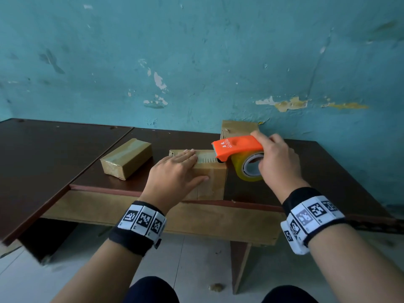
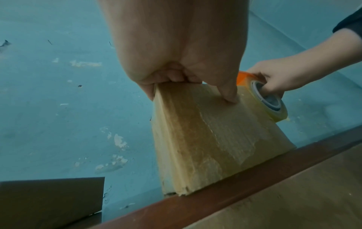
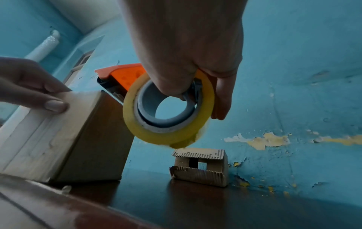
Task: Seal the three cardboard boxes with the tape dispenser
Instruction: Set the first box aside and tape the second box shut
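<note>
Three brown cardboard boxes lie on the dark table [image 1: 323,171]. My left hand [image 1: 181,168] lies on the middle box [image 1: 213,179], fingers straight on its top and thumb [image 2: 229,96] against its near side. My right hand [image 1: 276,162] grips the orange tape dispenser [image 1: 238,146] through the yellowish tape roll [image 1: 246,170]. The dispenser's blade end touches the right end of that box's top. A taped box [image 1: 126,159] lies to the left. The third box [image 3: 199,168] stands by the wall with its end flaps ajar.
The blue, peeling wall [image 1: 196,62] runs directly behind the table. A second dark tabletop [image 1: 43,154] adjoins on the left. The table's front edge [image 1: 109,190] runs just before the middle box, with tiled floor [image 1: 196,259] below.
</note>
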`<state>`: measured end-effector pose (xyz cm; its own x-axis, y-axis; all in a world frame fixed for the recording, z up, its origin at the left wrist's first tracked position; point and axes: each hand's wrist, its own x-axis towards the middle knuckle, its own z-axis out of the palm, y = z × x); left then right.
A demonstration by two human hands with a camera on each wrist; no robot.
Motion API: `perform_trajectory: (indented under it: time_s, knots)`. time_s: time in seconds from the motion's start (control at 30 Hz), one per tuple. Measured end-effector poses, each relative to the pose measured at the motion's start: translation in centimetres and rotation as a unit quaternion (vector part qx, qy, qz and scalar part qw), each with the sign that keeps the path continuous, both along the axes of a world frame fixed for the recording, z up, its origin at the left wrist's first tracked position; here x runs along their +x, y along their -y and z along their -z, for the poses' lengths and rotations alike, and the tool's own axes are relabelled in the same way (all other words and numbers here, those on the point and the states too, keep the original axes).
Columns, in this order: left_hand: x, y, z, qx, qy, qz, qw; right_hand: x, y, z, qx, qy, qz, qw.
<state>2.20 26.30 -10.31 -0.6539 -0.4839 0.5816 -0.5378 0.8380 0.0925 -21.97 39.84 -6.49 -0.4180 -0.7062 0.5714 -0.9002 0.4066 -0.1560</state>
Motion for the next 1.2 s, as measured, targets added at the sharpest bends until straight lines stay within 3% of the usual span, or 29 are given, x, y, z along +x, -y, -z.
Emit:
perform_trajectory:
  time_s: [0.73,1.0,1.2]
  knots:
    - [0.0,0.4,0.3,0.024,0.007,0.009,1.000,-2.9,-2.1,3.6,0.025,0.035,0.109,0.993]
    - [0.1,0.7,0.5,0.042,-0.010,0.048,0.998,-1.4,0.5,1.4,0.044,-0.128,0.077,0.988]
    - [-0.3,0.3,0.6,0.045,-0.017,0.033,0.998,0.6,3.2,-1.5,-0.047,-0.279,0.093,0.955]
